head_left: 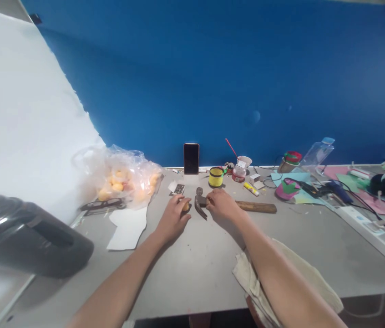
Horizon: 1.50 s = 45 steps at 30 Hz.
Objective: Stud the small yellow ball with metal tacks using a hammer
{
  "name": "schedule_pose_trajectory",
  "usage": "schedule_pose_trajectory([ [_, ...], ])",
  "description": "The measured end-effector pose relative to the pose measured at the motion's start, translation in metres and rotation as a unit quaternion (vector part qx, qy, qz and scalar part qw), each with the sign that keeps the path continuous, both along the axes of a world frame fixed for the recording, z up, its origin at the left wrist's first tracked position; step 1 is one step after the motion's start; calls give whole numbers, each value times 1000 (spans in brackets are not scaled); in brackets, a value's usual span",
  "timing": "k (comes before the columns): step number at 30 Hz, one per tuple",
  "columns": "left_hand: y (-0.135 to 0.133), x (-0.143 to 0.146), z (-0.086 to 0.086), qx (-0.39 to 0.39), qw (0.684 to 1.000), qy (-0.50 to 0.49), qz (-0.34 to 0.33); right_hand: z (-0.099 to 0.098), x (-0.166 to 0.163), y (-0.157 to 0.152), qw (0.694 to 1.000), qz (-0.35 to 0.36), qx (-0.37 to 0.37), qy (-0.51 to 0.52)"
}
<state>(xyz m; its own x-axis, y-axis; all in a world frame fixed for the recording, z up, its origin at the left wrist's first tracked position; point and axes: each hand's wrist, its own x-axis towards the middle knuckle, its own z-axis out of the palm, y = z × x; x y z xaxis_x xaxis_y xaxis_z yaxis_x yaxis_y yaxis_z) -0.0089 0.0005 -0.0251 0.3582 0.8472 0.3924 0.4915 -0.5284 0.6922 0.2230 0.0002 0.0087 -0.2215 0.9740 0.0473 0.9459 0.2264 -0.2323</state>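
Observation:
A claw hammer (200, 200) lies on the grey table, its head to the left and its wooden handle (257, 207) stretching right. My right hand (225, 206) is closed on the handle just behind the head. To the left of the hammer head, my left hand (174, 214) is curled around a small yellow-brown object (186, 207); the fingers hide most of it, so its kind does not show. Just beyond that hand sits a small open box of dark bits (179, 188).
A phone (191, 158) leans upright at the back wall. On the left are a plastic bag of orange fruit (119, 182), glasses (102, 205), white paper (129, 230) and a big dark bottle (32, 237). A yellow cup (216, 176), glue stick (251, 189), cloth (301, 269) and power strip (366, 228) lie rightward.

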Motion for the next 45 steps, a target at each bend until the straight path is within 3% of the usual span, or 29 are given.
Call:
schedule_pose_trajectory([
  [2,0,2,2,-61,996,-62,-1,1,0,-1,1000,0,-1,4],
  [4,0,3,7,-179,967,-182,7,1,0,-1,1000,3,-3,3],
  [7,0,2,16,-355,849,-391,-17,3,0,-2,1000,6,-1,-2],
  [9,0,1,20,-418,773,-475,-37,4,-1,-3,1000,6,2,-4],
  [11,0,0,23,-454,730,-510,-31,5,-2,-4,1000,2,4,-3],
  [19,1,1,23,-521,656,-545,-25,1,-1,-3,1000,6,7,10],
  [25,6,0,22,-526,643,-557,17,-7,3,7,989,-22,38,141],
  [28,6,0,19,-520,664,-537,16,-8,0,9,977,-75,79,185],
  [31,3,1,14,-508,695,-508,-34,-1,-5,9,972,-86,73,206],
  [35,2,1,9,-513,710,-478,-62,26,-20,17,987,-37,10,157],
  [39,3,0,11,-517,718,-459,-81,53,-53,41,997,4,9,76],
  [45,5,-2,15,-530,714,-450,-83,50,-113,84,999,-2,-26,-35],
])
